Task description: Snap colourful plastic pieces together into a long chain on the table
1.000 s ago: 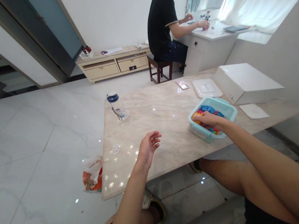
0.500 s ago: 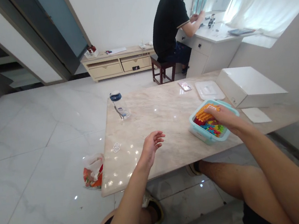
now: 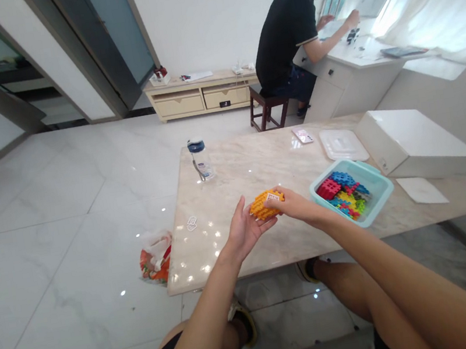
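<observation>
My right hand [image 3: 293, 203] grips a stack of orange plastic building pieces [image 3: 261, 206], with a small white piece [image 3: 273, 196] on top near the thumb. Palm up, my left hand [image 3: 244, 229] has its thumb raised and its fingers stretched under the stack's near side; whether it touches is hard to tell. To the right stands a light-blue plastic tub [image 3: 376, 199] holding red, blue, yellow and green building pieces [image 3: 344, 192]. Over on the table's left lies a small white cut-out piece [image 3: 192, 223].
On the marble-look table [image 3: 231, 166] are a water bottle [image 3: 201, 160], a phone [image 3: 302, 136], a clear lid [image 3: 343, 145], a white box [image 3: 422, 138] and a flat white sheet [image 3: 422, 190]. A plastic bag [image 3: 156, 260] sits by the left edge. Another person [image 3: 287, 30] works at a white desk.
My right hand has lifted the orange stack out of the tub and brought it left to my left hand. The view has shifted slightly left.
</observation>
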Demonstrator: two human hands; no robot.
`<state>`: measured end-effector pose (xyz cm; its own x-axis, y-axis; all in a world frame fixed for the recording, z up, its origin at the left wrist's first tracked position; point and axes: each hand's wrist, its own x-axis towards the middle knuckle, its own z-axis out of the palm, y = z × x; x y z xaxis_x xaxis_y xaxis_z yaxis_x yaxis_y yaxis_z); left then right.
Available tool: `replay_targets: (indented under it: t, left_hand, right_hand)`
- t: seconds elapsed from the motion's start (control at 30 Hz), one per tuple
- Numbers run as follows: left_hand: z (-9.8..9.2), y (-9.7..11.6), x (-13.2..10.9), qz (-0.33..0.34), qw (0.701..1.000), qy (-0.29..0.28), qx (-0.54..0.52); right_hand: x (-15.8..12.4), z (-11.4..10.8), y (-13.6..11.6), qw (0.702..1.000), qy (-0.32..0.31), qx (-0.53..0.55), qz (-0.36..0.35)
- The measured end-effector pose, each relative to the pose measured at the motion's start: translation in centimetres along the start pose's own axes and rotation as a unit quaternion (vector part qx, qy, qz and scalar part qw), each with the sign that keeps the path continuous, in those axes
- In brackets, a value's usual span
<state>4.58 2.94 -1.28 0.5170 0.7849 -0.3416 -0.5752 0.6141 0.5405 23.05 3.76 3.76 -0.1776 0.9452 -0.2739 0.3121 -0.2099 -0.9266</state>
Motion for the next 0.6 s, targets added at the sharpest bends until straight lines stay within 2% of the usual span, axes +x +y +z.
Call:
replay_targets:
  t: [0.3, 0.5, 0.6]
  left_hand:
    - [-2.4, 0.2, 0.3, 0.074, 0.988, 0.129, 0.031]
    - [-3.1, 0.0, 0.8, 0.095, 0.982, 0.162, 0.027]
    - [-3.3, -0.1, 0.9, 0.091, 0.982, 0.159, 0.037]
  right_hand:
    - [3.7, 3.8, 2.0, 0.999, -0.04, -0.002, -0.02]
    - [4.2, 4.3, 2.0, 0.999, -0.015, -0.022, -0.028]
    - [4.2, 4.2, 2.3, 0.999, -0.033, 0.024, -0.01]
